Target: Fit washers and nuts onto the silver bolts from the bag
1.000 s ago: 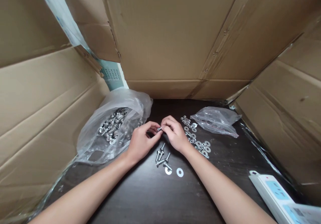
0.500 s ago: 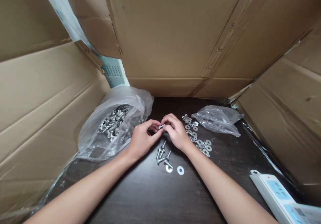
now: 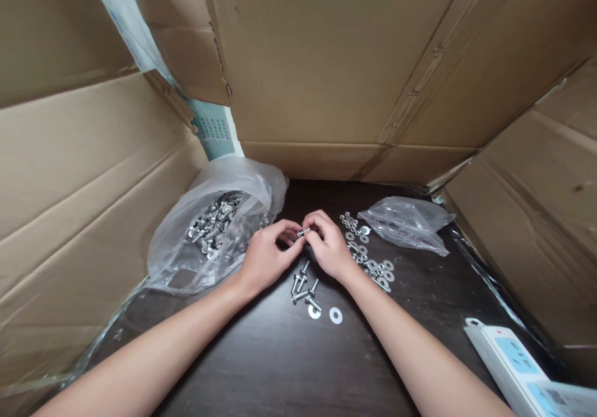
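Note:
My left hand [image 3: 265, 256] and my right hand [image 3: 329, 246] meet above the dark table [image 3: 261, 355], fingertips pinched on either end of one small silver bolt [image 3: 302, 233]. Just below them lie several loose bolts [image 3: 301, 286] and two flat washers [image 3: 334, 315]. To the right of my right hand is a scatter of nuts and washers [image 3: 368, 252]. A clear plastic bag full of bolts [image 3: 212, 227] sits open beside my left hand.
A smaller, nearly flat clear bag [image 3: 408, 223] lies at the right rear. A white power strip [image 3: 517, 367] pokes in at the bottom right. Cardboard walls [image 3: 336, 68] close in the table on the left, back and right.
My hands stay together on the small bolt, with only slight finger shifts. The view has drifted a little.

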{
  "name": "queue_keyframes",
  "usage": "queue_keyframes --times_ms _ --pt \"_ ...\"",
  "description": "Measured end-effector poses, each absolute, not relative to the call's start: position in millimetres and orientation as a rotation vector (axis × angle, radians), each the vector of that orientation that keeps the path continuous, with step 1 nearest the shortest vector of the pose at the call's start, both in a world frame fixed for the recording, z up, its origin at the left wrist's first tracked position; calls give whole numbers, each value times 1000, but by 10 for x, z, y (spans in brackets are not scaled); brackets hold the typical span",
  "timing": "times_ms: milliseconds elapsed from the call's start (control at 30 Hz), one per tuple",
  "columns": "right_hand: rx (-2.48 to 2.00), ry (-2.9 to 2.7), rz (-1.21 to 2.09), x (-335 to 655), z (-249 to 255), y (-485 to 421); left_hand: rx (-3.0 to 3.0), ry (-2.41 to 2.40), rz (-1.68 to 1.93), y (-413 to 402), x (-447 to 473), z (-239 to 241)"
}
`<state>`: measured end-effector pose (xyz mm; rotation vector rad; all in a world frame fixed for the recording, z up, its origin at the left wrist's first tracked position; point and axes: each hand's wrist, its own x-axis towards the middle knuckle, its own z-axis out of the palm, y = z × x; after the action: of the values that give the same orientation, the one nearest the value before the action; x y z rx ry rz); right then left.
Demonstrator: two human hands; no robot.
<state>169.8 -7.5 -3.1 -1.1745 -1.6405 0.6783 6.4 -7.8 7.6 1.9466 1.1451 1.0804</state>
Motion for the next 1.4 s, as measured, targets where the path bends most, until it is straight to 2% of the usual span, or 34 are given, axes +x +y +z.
queue_keyframes --times_ms 1400 --pt "-1171 -1632 740 1715 -29 -69 1905 1091 1098 -83 45 60"
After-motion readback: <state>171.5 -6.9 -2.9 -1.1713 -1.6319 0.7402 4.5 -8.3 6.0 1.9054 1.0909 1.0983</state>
